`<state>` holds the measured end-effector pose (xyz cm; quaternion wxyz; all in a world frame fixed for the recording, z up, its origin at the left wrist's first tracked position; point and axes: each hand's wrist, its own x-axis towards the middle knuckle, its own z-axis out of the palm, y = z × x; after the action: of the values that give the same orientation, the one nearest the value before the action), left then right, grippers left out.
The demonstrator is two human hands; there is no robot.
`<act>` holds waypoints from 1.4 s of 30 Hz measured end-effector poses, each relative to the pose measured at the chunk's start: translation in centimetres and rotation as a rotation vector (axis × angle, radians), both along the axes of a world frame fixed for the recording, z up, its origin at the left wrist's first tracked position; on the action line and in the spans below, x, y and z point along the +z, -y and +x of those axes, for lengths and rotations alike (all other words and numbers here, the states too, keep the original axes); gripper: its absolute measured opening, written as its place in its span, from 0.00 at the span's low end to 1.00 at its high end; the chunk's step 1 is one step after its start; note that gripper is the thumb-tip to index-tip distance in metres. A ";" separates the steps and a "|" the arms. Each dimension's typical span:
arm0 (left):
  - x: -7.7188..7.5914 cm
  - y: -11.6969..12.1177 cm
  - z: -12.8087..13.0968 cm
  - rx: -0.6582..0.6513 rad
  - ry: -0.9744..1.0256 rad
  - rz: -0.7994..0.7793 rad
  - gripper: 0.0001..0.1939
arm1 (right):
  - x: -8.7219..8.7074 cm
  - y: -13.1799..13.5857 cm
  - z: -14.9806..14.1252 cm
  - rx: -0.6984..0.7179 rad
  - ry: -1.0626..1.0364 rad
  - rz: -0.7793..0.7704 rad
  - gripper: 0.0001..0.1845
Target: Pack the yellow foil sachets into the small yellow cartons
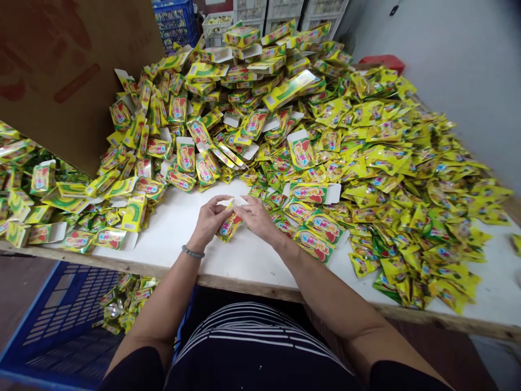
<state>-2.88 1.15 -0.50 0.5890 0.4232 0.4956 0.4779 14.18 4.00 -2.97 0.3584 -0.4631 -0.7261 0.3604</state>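
Between my two hands is a small yellow candy box (pixel 230 227), its white end flap uppermost, held just above the white tabletop. My left hand (pixel 210 217), with a bead bracelet at the wrist, pinches the box from the left. From the right, my right hand (pixel 257 217) has its fingers closed at the flap end; the fingers cover part of the box. Right of my right hand lie flat candy boxes (pixel 313 244) with fruit prints. Beyond both hands rises a heap of boxes (pixel 199 133), many with white flaps standing out.
Yellow candy sachets (pixel 391 163) are piled over the right of the table (pixel 260 266). A large brown carton (pixel 77 70) stands at the left. Below the table edge sits a blue crate (pixel 52 331) with packs inside. White crates (pixel 280 11) are stacked behind, near a grey wall (pixel 459 70).
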 end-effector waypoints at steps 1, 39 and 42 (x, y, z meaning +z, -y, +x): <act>0.0 0.0 0.0 0.004 -0.013 0.016 0.34 | 0.0 0.2 -0.2 0.010 0.017 -0.001 0.22; -0.1 0.1 -0.2 0.004 -0.031 0.134 0.33 | 1.9 0.0 1.1 -0.044 -0.330 -0.121 0.23; -0.2 0.1 -0.3 0.118 -0.009 0.126 0.32 | 2.6 0.5 1.0 -0.028 -0.310 -0.080 0.18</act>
<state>-3.17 1.07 -0.75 0.5299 0.4316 0.4910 0.5402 15.19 3.50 -0.37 0.4525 -0.4260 -0.6406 0.4509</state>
